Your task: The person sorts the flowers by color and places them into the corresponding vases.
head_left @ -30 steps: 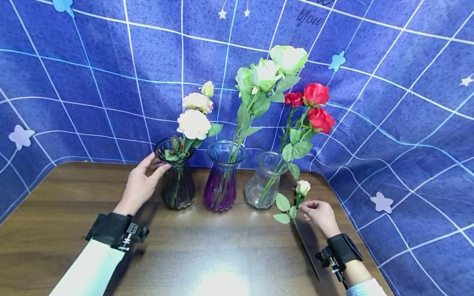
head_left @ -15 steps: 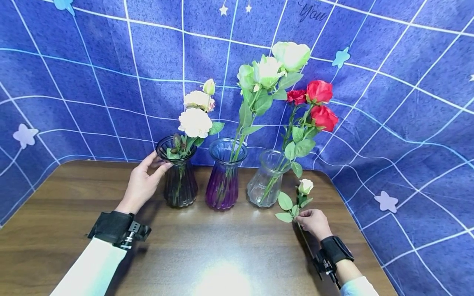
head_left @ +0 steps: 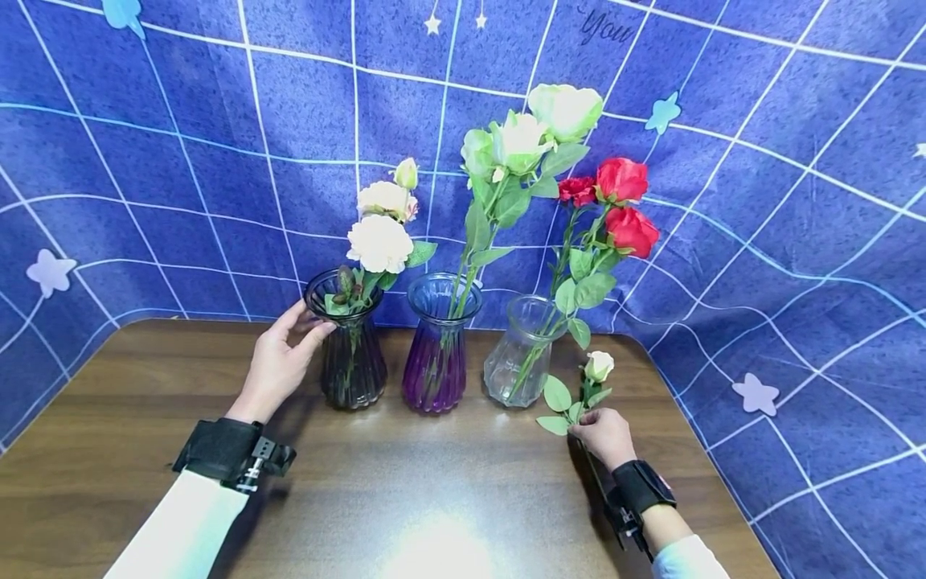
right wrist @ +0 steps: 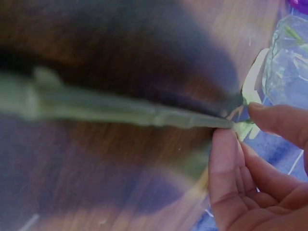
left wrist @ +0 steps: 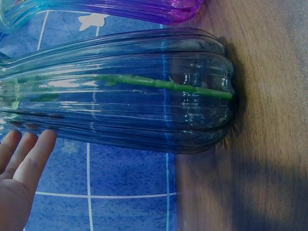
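Note:
My left hand (head_left: 278, 358) steadies the dark glass vase (head_left: 352, 366) at its neck, thumb in front and fingers at the side. In the left wrist view, fingertips (left wrist: 45, 139) lie against that vase's ribbed glass, and a green stem shows inside. White flowers (head_left: 379, 241) stand in it. At the right, my right hand (head_left: 604, 437) pinches the stem of a small white rose (head_left: 599, 367) just below its leaves. The right wrist view shows this stem (right wrist: 120, 108) running toward the camera from between thumb and fingers, above the wooden table.
Beside the dark vase, a blue-purple vase (head_left: 436, 362) bears pale green roses (head_left: 524, 141). A clear vase (head_left: 515, 370) holds red flowers (head_left: 629, 229) leaning right. A blue patterned cloth (head_left: 181, 201) hangs behind the wooden table (head_left: 347, 507).
My right hand has shifted from near the white rose's head down along the stem to below the leaves, pinching it there. The left hand stays at the dark vase's neck.

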Demonstrator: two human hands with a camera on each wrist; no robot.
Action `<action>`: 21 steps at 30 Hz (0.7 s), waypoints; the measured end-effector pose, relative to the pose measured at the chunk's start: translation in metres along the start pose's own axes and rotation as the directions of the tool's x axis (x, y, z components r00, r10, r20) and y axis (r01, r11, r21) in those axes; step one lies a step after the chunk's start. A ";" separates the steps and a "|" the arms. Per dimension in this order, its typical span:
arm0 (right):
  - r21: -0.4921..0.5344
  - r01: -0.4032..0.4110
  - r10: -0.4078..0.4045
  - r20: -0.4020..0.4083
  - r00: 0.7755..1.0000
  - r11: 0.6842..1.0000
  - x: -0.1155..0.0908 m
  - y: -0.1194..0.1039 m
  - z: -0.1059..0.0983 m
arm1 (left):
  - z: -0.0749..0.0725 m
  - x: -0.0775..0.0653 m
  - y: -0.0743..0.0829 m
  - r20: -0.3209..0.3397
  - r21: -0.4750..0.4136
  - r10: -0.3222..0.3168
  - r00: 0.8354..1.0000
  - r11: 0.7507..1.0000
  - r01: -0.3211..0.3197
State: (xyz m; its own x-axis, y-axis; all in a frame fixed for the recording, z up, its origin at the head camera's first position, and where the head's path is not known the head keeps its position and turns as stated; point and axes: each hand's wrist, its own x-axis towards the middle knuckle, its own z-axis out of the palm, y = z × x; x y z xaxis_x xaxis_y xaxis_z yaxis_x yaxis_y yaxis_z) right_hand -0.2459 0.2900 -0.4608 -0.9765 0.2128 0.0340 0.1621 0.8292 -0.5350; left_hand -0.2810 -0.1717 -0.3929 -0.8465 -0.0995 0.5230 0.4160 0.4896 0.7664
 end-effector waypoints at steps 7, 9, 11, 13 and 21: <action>0.019 -0.050 0.049 0.055 0.997 0.999 0.003 0.001 0.000 | 0.000 0.000 -0.001 -0.002 -0.001 0.001 1.000 1.000 -0.001; 0.035 -0.069 0.067 0.067 0.996 0.997 0.002 0.003 0.000 | 0.000 0.000 -0.001 -0.002 -0.005 0.007 1.000 1.000 -0.007; 0.043 -0.083 0.080 0.069 0.994 0.996 0.001 0.004 -0.001 | 0.001 0.000 -0.001 -0.002 -0.006 0.010 1.000 1.000 -0.010; 0.052 -0.086 0.082 0.068 0.994 0.995 0.000 0.004 -0.002 | 0.001 0.000 -0.001 -0.002 -0.007 0.011 1.000 1.000 -0.011; 0.200 -0.140 0.121 0.107 0.987 0.970 -0.004 0.003 -0.016 | 0.000 0.000 -0.003 -0.005 -0.014 0.008 1.000 1.000 -0.008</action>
State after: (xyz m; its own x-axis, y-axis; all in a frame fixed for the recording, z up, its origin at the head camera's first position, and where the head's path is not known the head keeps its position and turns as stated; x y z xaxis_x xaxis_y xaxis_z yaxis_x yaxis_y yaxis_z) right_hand -0.2390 0.3000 -0.4496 -0.9593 0.2549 -0.1211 0.2656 0.6708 -0.6925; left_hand -0.2820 -0.1728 -0.3950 -0.8415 -0.1000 0.5309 0.4271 0.4784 0.7672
